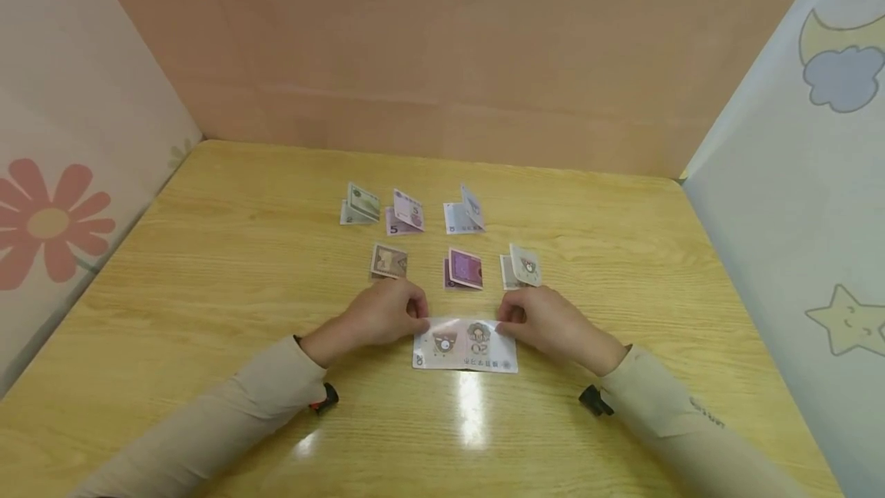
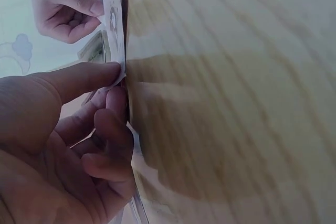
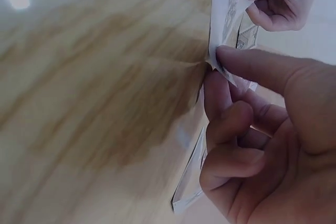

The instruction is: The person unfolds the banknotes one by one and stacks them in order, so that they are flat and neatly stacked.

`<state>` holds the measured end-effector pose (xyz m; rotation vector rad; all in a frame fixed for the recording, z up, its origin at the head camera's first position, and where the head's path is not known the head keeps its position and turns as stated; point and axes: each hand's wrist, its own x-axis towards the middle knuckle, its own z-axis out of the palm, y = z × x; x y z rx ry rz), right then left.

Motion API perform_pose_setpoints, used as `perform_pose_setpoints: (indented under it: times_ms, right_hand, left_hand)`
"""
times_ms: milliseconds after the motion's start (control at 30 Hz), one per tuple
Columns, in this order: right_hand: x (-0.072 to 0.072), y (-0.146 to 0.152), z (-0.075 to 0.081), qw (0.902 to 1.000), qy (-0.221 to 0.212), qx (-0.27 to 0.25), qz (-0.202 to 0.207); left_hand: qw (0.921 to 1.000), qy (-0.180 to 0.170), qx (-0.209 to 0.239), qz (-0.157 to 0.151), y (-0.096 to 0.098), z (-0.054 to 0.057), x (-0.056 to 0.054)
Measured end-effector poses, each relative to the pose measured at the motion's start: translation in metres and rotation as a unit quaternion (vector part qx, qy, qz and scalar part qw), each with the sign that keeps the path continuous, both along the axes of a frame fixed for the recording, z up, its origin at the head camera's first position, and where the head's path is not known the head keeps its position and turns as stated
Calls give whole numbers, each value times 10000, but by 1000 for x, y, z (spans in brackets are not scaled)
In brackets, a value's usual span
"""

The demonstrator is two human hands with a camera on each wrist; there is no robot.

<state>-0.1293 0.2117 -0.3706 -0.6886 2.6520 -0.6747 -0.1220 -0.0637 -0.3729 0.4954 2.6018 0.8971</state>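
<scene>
A flat play banknote (image 1: 458,352) with a cartoon print lies between the two hands, near the middle of the table. My left hand (image 1: 383,312) pinches its far left corner between thumb and forefinger. At the opposite end, my right hand (image 1: 546,323) pinches the far right corner the same way. The left wrist view shows the left thumb (image 2: 100,74) on the printed face, with the other fingers curled below. In the right wrist view the note (image 3: 226,11) bends slightly at the pinched corner.
Beyond the hands, several folded notes stand in two rows: green (image 1: 363,202), pink (image 1: 409,210) and pale blue (image 1: 462,217) behind; brown (image 1: 389,261), purple (image 1: 465,268) and grey (image 1: 523,266) in front. Printed side panels (image 1: 781,198) and a plain back panel (image 1: 442,52) surround the wooden table (image 1: 207,252).
</scene>
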Motion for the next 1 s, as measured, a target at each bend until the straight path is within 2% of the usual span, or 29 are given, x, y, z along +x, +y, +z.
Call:
perform_pose_setpoints:
  times_ms: [200, 633, 800, 1000]
  right_hand:
    - [1, 0, 0, 9998, 89, 165, -31]
    - [3, 1, 1, 9995, 295, 0, -105]
    - [4, 2, 9, 9975, 553, -402, -190]
    - [-3, 6, 26, 9913, 444, -1187, -356]
  left_hand:
    - [10000, 63, 24, 62, 1, -2, 0]
    - [9996, 148, 254, 55, -1, -7, 1]
    - [9976, 100, 676, 118, -4, -2, 1]
    - [9891, -100, 1442, 292, -1, 13, -8]
